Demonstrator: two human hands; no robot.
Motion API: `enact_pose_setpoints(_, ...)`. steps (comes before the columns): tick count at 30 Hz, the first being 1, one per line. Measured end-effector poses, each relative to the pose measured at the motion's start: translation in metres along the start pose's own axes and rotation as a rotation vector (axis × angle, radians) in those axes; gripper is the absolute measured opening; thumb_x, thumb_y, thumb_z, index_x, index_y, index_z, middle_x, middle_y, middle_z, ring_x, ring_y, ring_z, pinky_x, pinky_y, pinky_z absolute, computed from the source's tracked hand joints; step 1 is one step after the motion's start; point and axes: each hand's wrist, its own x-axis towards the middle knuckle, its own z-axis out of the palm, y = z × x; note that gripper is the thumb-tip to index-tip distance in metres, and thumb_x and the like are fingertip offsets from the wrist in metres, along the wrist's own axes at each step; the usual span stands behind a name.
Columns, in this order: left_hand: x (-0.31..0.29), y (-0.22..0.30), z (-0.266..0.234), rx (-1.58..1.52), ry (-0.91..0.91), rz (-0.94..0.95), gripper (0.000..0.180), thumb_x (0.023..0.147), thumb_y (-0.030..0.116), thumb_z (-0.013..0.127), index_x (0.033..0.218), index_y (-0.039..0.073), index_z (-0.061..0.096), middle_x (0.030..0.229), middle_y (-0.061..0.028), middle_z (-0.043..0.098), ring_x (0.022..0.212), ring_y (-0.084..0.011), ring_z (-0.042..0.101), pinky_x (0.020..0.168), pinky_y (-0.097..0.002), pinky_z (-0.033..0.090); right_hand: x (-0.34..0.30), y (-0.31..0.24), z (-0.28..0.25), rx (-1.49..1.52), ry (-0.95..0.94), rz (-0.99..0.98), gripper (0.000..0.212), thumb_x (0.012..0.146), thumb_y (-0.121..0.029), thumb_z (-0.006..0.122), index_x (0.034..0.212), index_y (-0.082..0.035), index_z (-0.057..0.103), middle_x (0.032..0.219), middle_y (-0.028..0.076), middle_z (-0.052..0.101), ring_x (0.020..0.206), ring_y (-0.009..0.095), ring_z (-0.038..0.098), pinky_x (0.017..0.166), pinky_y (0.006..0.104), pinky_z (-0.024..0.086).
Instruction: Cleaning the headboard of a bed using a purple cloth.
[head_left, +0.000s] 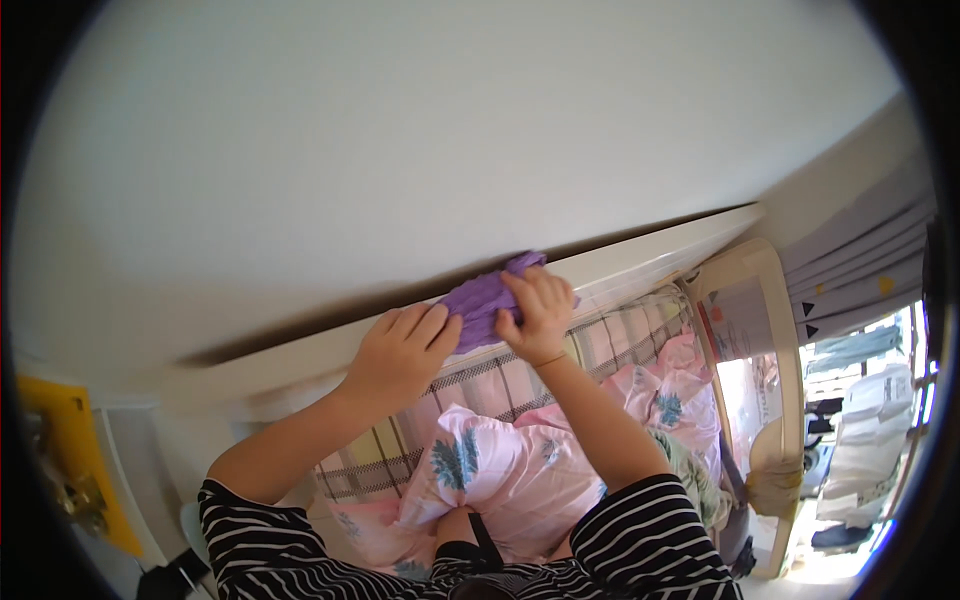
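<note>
A crumpled purple cloth (480, 303) lies over the white bed rail (640, 258), which runs along the wall. My left hand (402, 345) rests at the cloth's left end, fingers bent over the rail and pressed on the fabric. The right end is gripped by my right hand (540, 310), its fingers and thumb closed around a bunched part. A tuft of the cloth pokes up above that hand. Part of the fabric is hidden beneath my fingers.
Pink bedding (510, 465) with blue leaf prints and a plaid sheet (470, 395) cover the bed below. A cream-framed panel (785, 400) stands at the right, near a grey curtain (860, 260) and hanging clothes (870, 440). Something yellow (85, 460) is at far left.
</note>
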Motion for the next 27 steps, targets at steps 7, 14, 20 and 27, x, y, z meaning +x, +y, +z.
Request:
enact_pose_setpoints(7,0.005,-0.005,-0.009,-0.183,-0.109,-0.119,0.048,0.072,0.004,0.067,0.118,0.002,0.054,0.139,-0.0146,0.048,0.128,-0.0335,0.048,0.107,-0.0421,0.042,0.009,-0.017,0.008,0.059,0.034,0.098,0.039,0.077,-0.035,0.060,0.106,-0.009,0.067,0.105,0.011,0.061,0.104,0.030,0.058,0.092,0.0446,0.039)
enact_pose_setpoints(14,0.014,-0.002,-0.023,-0.122,-0.176,-0.102,0.061,0.076,0.009,0.063,0.135,0.001,0.048,0.137,-0.0159,0.051,0.122,-0.0338,0.052,0.106,-0.0415,0.043,0.008,-0.013,0.009,0.072,-0.020,0.070,0.039,0.080,-0.036,0.059,0.109,-0.009,0.066,0.105,0.009,0.061,0.105,0.029,0.057,0.090,0.0438,0.039)
enact_pose_setpoints(20,0.013,0.000,-0.012,-0.023,-0.111,-0.074,0.057,0.077,0.012,0.063,0.132,0.002,0.053,0.137,-0.0143,0.051,0.121,-0.0333,0.054,0.103,-0.0415,0.046,0.003,-0.009,0.015,0.056,-0.008,0.067,0.039,0.077,-0.034,0.061,0.106,-0.009,0.065,0.107,0.009,0.061,0.105,0.029,0.057,0.091,0.0439,0.041)
enact_pose_setpoints(27,-0.005,0.005,0.005,0.113,-0.048,-0.057,0.063,0.076,0.017,0.068,0.134,0.004,0.050,0.139,-0.0111,0.050,0.123,-0.0287,0.052,0.104,-0.0382,0.045,-0.002,-0.011,0.020,0.055,0.136,-0.015,0.034,0.077,-0.034,0.060,0.102,-0.010,0.064,0.103,0.007,0.061,0.100,0.028,0.057,0.087,0.0432,0.041)
